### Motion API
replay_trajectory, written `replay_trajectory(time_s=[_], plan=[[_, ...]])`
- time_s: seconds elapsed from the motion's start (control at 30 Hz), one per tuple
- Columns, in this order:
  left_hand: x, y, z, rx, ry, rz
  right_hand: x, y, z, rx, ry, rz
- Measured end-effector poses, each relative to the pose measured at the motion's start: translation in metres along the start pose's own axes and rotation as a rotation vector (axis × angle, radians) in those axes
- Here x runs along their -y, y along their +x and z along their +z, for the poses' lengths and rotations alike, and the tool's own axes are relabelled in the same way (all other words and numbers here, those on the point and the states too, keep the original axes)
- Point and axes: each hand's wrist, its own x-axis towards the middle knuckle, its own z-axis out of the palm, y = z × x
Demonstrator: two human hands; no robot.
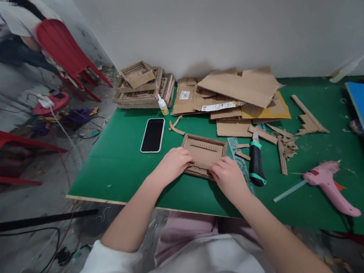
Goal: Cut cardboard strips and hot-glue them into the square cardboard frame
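Brown corrugated cardboard, one shallow tray (202, 155), rectangular: lies flat at mid-surface, toward the near edge of the green surface (110, 160). Contents: one far ridged strip (204, 146), one near ridged strip (202, 166).

Hands, two, as I view them from my remote post. Left hand (175, 163): narrow, fingertips at the tray's near left corner, by one end of the near strip. Right hand (231, 178): narrow, fingertips at the near right corner, by the other end. Whether either pinches or merely presses, I cannot tell.

Handling, my estimate: light; dry and not slippery; stiff along the walls, softer across the floor; ridges easily crushed. I would take hold low on the two short outer walls, with even, gentle pressure, sparing the strips.

Adjacent stock. Left: phone (152, 135), screen up. Right: clear ruler (232, 145), cutter (256, 161) with dark and green handle; farther right, pink glue gun (326, 177). Far side: small white bottle (163, 106) beside stacked cardboard frames (134, 100); cardboard sheets (242, 86), piled.
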Motion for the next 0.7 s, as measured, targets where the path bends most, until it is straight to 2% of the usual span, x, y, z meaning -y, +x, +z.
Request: replay_trajectory(time_s=[0.23,0.37,0.4,0.47,0.57,0.7], plan=[[-0.003,-0.004,0.001,-0.037,-0.021,-0.041,-0.006,0.001,-0.004,-0.023,0.082,-0.03],[-0.004,-0.018,-0.001,-0.187,-0.111,-0.103,-0.02,0.005,-0.019,-0.155,0.084,0.042],[-0.003,-0.023,-0.001,-0.246,-0.132,-0.133,-0.023,0.007,-0.022,-0.137,0.056,0.066],[-0.003,-0.032,0.0,-0.34,-0.155,-0.2,-0.024,0.012,-0.027,-0.019,-0.005,0.093],[-0.005,-0.042,0.006,-0.415,-0.147,-0.326,-0.018,0.022,-0.03,0.15,-0.085,0.13],[-0.016,-0.045,0.015,-0.493,-0.087,-0.516,-0.009,0.027,-0.023,0.212,-0.14,0.133]])
